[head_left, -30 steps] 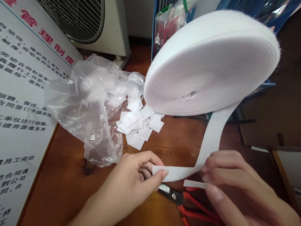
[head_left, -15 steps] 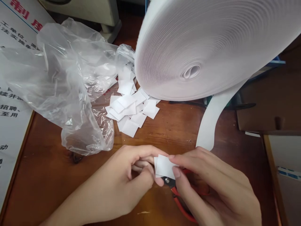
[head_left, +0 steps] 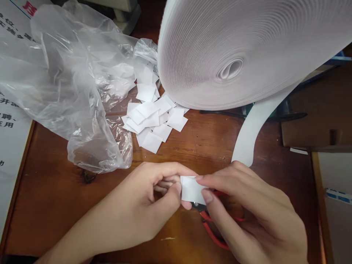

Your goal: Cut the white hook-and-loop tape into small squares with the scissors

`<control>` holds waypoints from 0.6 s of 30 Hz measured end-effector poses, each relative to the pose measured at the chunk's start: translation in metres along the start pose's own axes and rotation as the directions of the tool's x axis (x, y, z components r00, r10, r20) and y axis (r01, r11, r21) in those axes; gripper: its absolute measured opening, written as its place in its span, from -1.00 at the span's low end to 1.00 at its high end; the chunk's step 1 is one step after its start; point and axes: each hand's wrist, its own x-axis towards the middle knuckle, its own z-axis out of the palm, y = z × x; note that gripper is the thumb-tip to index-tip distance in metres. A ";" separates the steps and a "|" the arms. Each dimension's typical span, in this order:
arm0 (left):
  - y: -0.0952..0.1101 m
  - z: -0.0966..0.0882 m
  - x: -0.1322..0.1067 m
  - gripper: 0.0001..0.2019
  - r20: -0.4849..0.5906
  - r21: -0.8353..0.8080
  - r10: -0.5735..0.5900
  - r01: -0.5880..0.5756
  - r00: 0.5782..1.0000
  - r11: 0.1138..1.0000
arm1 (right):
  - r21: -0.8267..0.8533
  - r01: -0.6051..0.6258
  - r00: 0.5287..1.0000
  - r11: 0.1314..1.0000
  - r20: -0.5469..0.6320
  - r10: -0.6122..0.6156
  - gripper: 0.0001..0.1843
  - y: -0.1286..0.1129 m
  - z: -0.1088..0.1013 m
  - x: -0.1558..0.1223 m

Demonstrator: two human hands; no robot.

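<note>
The left hand is closed in a pinch: its thumb and forefinger grip the left edge of the free end of the white tape strip. The right hand pinches the same end from the other side, thumb on its lower right corner and forefinger along its top edge. The tape end sits between the two hands, held just above the brown wooden desk.

Behind the right hand's knuckles the strip rises to the large round roll of white tape, which stands tilted beyond both hands. Under the right hand's palm lie red-handled scissors, mostly covered, their pivot just below the held tape end.

Beyond the left hand, near the foot of the roll, lies a loose pile of small white cut squares. A crumpled clear plastic bag lies further to the left of that hand, touching the pile. A white printed sheet borders the desk on the far left, partly under the bag. A brown cardboard box sits out past the right hand.
</note>
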 end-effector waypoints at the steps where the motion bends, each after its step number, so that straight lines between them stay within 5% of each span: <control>1: 0.000 0.000 0.000 -0.68 0.000 0.010 -0.002 0.002 1.000 1.000 | -0.018 0.019 1.000 1.000 0.006 -0.019 -0.62 0.001 0.001 -0.001; 18: -0.006 0.001 -0.002 -0.75 -0.040 0.151 -0.008 0.014 0.999 0.988 | -0.153 0.086 0.996 0.984 0.017 -0.085 -0.70 0.005 0.004 0.000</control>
